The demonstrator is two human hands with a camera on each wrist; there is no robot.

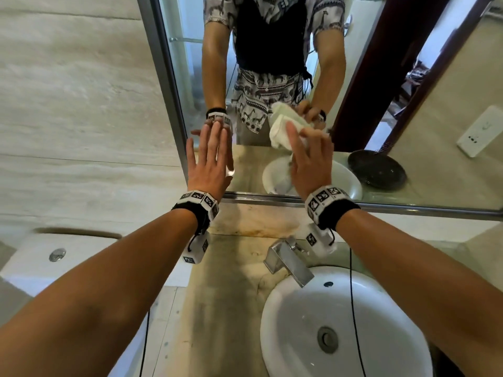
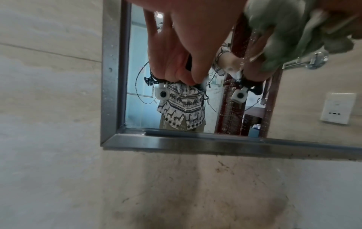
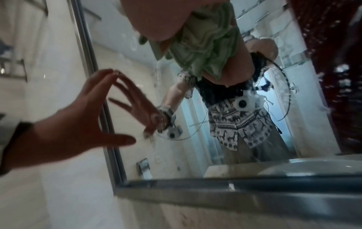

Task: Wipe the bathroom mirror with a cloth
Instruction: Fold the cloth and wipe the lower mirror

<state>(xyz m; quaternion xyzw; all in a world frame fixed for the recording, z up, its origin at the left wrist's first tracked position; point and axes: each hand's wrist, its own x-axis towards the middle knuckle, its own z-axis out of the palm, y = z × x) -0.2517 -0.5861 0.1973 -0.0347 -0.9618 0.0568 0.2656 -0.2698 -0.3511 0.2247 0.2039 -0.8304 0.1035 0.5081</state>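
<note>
Under the right hand, a bunched pale-green towelling cloth is clutched against the steel-framed wall mirror; beside it, the left hand braces flat, fingers straight. Droplets speckle the glass nearby, so wiping looks unfinished.

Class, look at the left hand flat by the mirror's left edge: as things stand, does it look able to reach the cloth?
Probably yes. The left hand is open and holds nothing, the cloth sits just beside it under the right hand, and only bare mirror lies between them.
</note>
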